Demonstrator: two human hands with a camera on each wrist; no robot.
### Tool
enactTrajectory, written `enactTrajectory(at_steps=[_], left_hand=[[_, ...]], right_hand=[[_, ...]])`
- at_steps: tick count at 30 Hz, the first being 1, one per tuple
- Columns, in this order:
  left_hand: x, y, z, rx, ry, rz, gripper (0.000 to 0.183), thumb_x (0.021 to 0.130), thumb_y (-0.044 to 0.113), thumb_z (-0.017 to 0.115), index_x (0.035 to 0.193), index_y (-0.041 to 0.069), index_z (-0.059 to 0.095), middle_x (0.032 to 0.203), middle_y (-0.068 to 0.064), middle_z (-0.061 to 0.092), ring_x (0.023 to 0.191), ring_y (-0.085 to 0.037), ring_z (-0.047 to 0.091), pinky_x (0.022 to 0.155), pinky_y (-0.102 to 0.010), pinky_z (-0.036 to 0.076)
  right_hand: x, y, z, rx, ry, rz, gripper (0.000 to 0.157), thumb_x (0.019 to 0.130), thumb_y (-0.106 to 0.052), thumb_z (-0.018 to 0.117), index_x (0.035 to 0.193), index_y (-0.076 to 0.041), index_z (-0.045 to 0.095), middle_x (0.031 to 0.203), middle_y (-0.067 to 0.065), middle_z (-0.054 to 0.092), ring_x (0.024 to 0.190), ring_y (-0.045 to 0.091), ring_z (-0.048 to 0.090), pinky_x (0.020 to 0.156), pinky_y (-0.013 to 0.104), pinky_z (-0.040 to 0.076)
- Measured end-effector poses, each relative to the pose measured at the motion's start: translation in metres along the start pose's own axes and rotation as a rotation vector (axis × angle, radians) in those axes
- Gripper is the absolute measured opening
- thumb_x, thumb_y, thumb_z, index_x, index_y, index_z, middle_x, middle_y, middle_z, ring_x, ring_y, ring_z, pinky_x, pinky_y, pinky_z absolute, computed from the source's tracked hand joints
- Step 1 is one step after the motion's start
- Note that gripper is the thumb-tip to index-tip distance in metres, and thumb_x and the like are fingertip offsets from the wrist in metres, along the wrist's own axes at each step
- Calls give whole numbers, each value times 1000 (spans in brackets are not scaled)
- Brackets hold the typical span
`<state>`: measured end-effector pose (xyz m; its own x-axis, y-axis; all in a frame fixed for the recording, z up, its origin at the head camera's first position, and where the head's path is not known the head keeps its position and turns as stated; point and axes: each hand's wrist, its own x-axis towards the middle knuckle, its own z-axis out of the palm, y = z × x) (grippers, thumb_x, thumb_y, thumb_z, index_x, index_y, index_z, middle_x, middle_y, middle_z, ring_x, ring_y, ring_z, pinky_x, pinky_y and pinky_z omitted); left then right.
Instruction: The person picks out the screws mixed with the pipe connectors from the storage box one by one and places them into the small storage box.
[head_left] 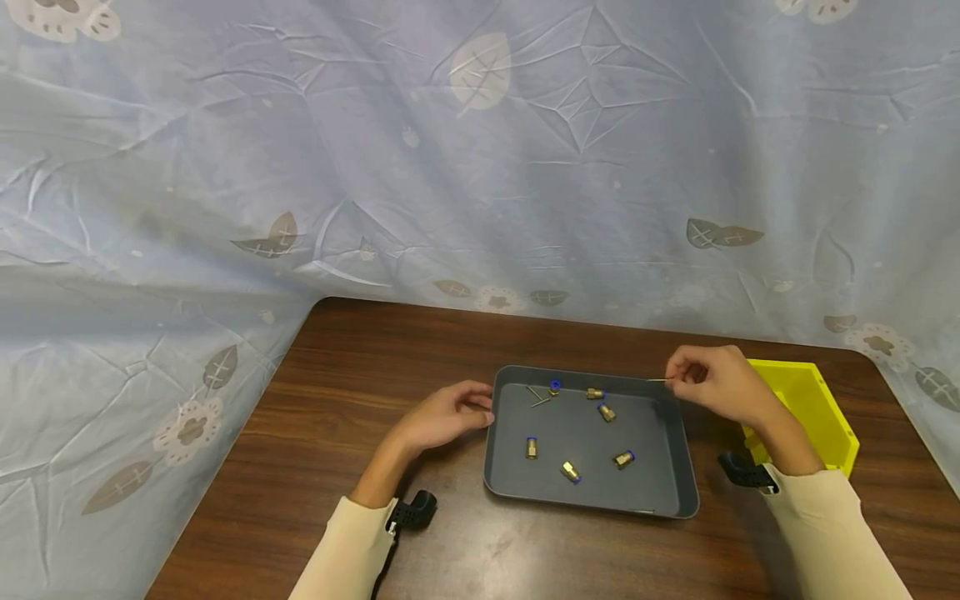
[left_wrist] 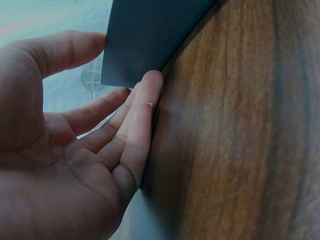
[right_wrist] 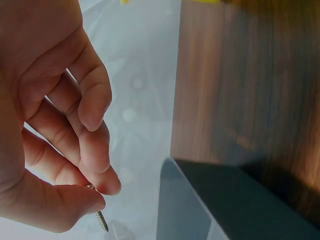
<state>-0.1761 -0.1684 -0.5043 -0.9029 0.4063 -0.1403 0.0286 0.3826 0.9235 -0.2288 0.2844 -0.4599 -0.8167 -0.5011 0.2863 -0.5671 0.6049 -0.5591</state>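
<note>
My right hand [head_left: 716,382] pinches a thin screw [right_wrist: 102,220] between thumb and fingertips, above the back right corner of the grey tray [head_left: 592,497]. In the right wrist view, the threaded end sticks out below the thumb. My left hand [head_left: 442,417] rests by the tray's left wall; in the left wrist view its fairly straight fingers [left_wrist: 135,130] touch the outer side, and the thumb is at the rim. Several brass fittings with blue collars, such as one fitting [head_left: 572,472], lie spread in the tray. Long screws [head_left: 540,402] lie near its back left corner.
A yellow bin [head_left: 813,417] stands right of the tray, partly hidden behind the right forearm. The brown wooden table [head_left: 330,367] ends at the back against a patterned cloth [head_left: 480,183]. Another thin piece [head_left: 641,511] lies along the tray's front wall.
</note>
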Motion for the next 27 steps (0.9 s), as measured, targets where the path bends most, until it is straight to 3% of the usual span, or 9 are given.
enactTrajectory(at_steps=[8,23,27], left_hand=[[-1,0,0,12,-1,-3,57,102,19,72,151,-7,58,134,-18,71,119,-29,70,104,-43,53],[-1,1,0,-5,-4,-4,56,103,18,72,151,-8,58,133,-19,71,119,-29,70,104,-44,54],[0,1,0,-15,-8,-3,56,103,18,72,151,-8,57,134,-19,70,119,-29,70,104,-44,54]], right_hand=[[-10,10,-10,-20,44,18,15,83,1,84,89,-11,76,78,-13,68,69,7,61,63,21,50],[-34,29,-36,-71,92,76,16,89,1,82,91,-13,77,81,-10,70,73,6,62,66,17,48],[-40,34,-44,-88,89,133,14,92,-1,82,93,-14,77,83,-8,70,75,6,62,66,18,48]])
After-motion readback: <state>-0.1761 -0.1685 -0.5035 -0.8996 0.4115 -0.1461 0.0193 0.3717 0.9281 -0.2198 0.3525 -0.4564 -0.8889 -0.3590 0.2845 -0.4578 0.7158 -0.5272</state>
